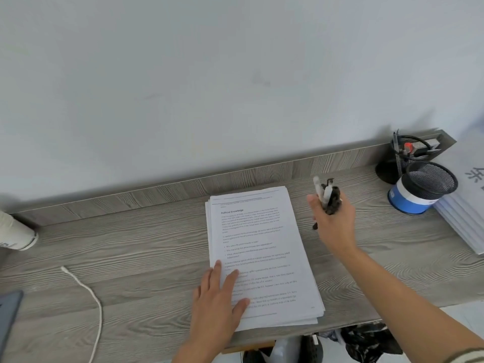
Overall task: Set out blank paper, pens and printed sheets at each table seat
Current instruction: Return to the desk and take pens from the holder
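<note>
Flat on the lower left corner of the printed sheets, left hand, fingers straight and slightly apart; clamped in the curled right hand, a bundle of pens, raised just right of the sheets; smooth white rectangular paper on grey wood-grain desk; 2 round black mesh cups further right.

left hand flat on printed sheets | right hand grips pens

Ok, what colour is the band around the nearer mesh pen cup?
The band is blue with a white stripe; head view.
</note>
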Demonstrator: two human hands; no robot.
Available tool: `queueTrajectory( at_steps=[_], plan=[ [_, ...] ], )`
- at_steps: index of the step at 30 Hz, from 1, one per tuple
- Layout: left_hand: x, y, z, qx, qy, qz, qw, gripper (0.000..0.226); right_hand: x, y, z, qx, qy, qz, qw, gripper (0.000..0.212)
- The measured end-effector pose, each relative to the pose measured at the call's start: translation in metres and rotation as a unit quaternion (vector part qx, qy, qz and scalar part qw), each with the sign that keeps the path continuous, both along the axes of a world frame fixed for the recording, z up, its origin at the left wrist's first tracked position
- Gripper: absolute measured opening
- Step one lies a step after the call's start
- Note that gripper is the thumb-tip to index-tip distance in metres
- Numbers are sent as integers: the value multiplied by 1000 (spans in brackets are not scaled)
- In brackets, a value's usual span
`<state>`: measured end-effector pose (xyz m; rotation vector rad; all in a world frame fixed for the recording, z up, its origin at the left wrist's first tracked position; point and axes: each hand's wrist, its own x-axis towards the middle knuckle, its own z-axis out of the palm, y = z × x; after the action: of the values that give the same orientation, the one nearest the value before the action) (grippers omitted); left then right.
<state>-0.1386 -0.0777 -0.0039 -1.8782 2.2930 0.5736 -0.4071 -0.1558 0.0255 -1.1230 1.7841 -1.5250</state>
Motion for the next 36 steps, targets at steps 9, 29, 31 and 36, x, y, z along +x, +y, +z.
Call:
queueTrajectory(
  at_steps=[9, 29, 31, 36],
  plan=[
    [6, -1, 1, 6, 14, -12, 1000, 64, 28, -10, 6, -13, -53, -68, 996, 40],
    [26, -16, 17, 23, 147, 27, 989, 60, 19, 14, -9, 163, 256, 20, 953, 25],
    [26, -22, 31, -25, 247, 68, 966, 66, 30, 14, 17, 207, 382, 94, 896, 25],
    [8, -40, 77, -59, 458, 114, 879, 64, 80, 25, 60, 208, 513, 258, 792, 25]
  ],
)
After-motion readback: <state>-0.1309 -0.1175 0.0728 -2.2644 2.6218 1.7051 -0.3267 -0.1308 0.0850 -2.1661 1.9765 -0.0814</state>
